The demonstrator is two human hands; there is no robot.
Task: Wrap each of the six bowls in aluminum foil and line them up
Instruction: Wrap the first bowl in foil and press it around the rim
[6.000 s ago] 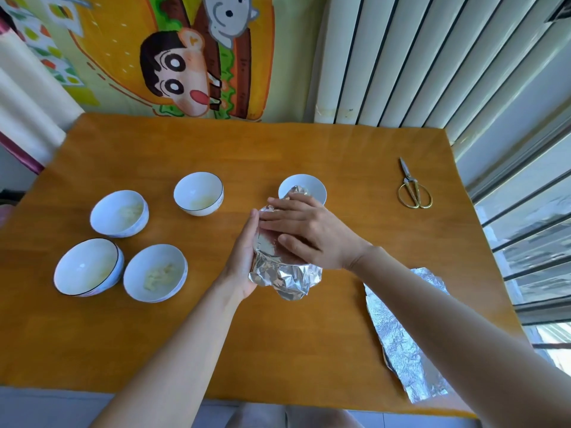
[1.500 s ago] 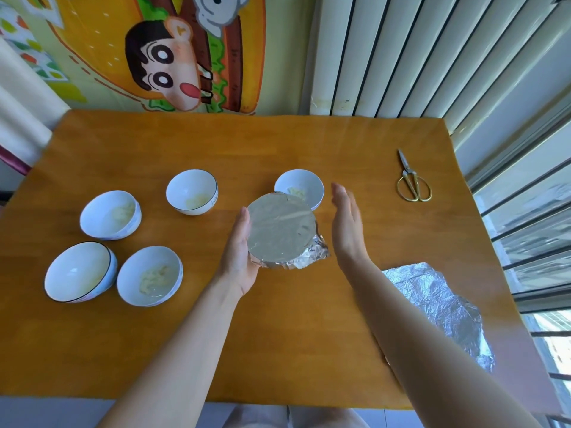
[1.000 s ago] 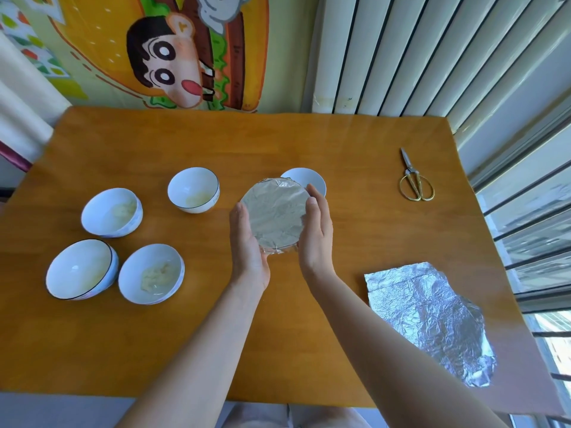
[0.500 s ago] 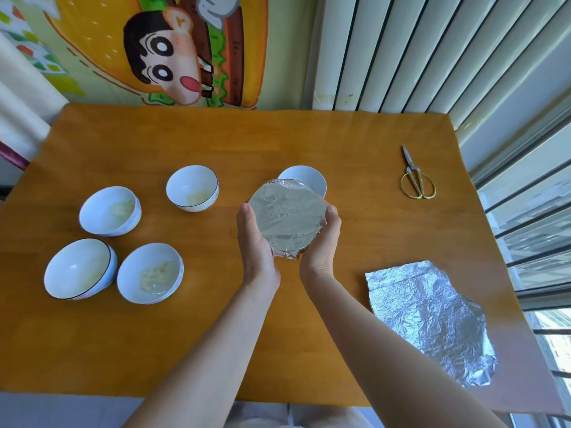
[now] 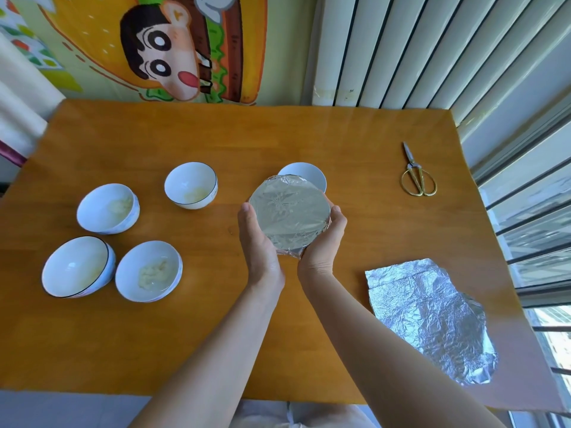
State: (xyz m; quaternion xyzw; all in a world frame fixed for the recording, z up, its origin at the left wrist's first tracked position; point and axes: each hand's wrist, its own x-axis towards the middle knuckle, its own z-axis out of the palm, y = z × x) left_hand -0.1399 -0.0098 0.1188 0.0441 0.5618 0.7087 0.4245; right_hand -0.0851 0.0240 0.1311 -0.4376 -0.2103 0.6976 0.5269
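Note:
A foil-wrapped bowl (image 5: 289, 211) sits at the middle of the table, its top a smooth silver disc. My left hand (image 5: 258, 242) cups its left side and my right hand (image 5: 324, 239) cups its right side, fingers curled under it. Behind it stands an uncovered white bowl (image 5: 306, 174), half hidden. Several more white bowls lie to the left: one (image 5: 191, 185) at the centre-left, one (image 5: 106, 208) further left, and two at the front left (image 5: 77, 267) (image 5: 148, 271). Some hold a little rice. A loose sheet of foil (image 5: 429, 313) lies at the right front.
Gold-handled scissors (image 5: 417, 177) lie at the far right of the orange table (image 5: 278, 134). White vertical blinds and a window frame border the right side, and a cartoon poster hangs on the wall behind. The table's front edge is close to my body.
Six seconds ago I pressed crumpled foil round the tilted bowl. Since then the bowl has been turned top-up, my right hand came back to it, and both hands now cup it.

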